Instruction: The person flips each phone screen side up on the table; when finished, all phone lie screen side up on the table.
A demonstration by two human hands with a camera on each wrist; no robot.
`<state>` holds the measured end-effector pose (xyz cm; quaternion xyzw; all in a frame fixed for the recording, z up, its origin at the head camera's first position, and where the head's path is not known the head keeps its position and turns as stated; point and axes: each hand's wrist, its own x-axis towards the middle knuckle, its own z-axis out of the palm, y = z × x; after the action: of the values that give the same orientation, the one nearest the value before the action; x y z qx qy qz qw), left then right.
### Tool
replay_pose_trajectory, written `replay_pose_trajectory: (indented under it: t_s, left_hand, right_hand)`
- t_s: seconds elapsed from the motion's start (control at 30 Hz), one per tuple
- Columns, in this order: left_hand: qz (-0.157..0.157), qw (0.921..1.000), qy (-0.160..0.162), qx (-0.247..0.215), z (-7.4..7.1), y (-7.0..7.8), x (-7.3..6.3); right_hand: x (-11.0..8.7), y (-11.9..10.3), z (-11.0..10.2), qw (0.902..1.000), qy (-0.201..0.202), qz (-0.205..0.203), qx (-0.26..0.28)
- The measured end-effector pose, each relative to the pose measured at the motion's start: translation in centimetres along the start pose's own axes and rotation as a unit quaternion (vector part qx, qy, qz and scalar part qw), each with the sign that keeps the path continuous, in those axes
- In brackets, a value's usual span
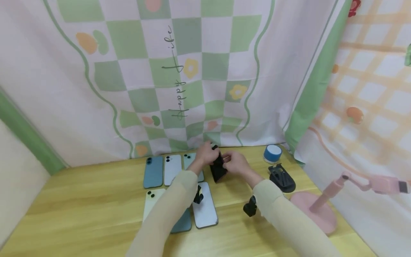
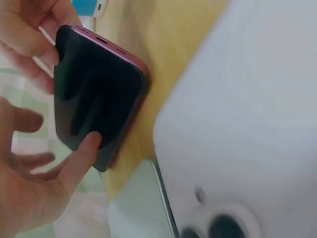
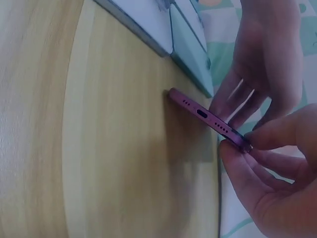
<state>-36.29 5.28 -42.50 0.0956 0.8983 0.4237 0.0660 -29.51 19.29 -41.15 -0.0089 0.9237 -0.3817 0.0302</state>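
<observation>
A smartphone (image 1: 218, 170) with a dark screen and a pinkish-red frame is held tilted above the wooden table near the back edge. Its charging port edge shows in the right wrist view, where my right hand (image 3: 277, 173) pinches one corner between thumb and fingers. At the other end, my left hand (image 2: 44, 188) has its thumb on the screen, with its other fingers partly hidden around the edge. Left of the hands lie a mint phone (image 1: 189, 160), a white phone (image 1: 172, 170) and a blue phone (image 1: 153, 173), backs up.
Nearer me lie a white phone (image 1: 205, 210), a teal phone (image 1: 183, 223) and a cream phone (image 1: 151, 201), partly under my left sleeve. To the right are a blue-and-white round container (image 1: 273, 153), a black folding stand (image 1: 282, 179) and a pink stand (image 1: 314, 212). A checkered curtain (image 1: 189, 89) hangs behind.
</observation>
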Motion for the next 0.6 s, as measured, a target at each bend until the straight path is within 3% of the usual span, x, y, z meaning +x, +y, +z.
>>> replay_pose_trajectory:
  t_s: [0.1, 0.17, 0.3, 0.37, 0.43, 0.6]
  left_hand:
    - [0.040, 0.9971, -0.027, 0.059, -0.1, -0.1, -0.2]
    - [0.069, 0.9877, -0.056, 0.128, -0.3, -0.2, -0.4]
    - [0.099, 0.9519, -0.134, 0.257, -0.8, -0.7, -1.0]
    - [0.098, 0.9343, -0.157, 0.305, -0.9, -1.1, -1.4]
    - [0.090, 0.9227, -0.170, 0.334, -1.1, -1.4, -1.6]
    - [0.072, 0.9211, -0.166, 0.345, -1.1, -2.3, -2.0]
  right_hand:
    - [0.1, 0.4, -0.5, 0.9997, 0.002, 0.022, -0.013]
    - [0.2, 0.8, -0.6, 0.9995, -0.002, 0.031, -0.011]
    - [0.4, 1.8, -0.4, 0.9992, 0.003, 0.037, -0.014]
    - [0.5, 2.3, -0.1, 0.9990, 0.005, 0.042, -0.012]
    - [0.6, 2.7, 0.2, 0.9988, 0.006, 0.048, -0.009]
    - [0.6, 2.4, 0.9, 0.9989, -0.004, 0.046, 0.001]
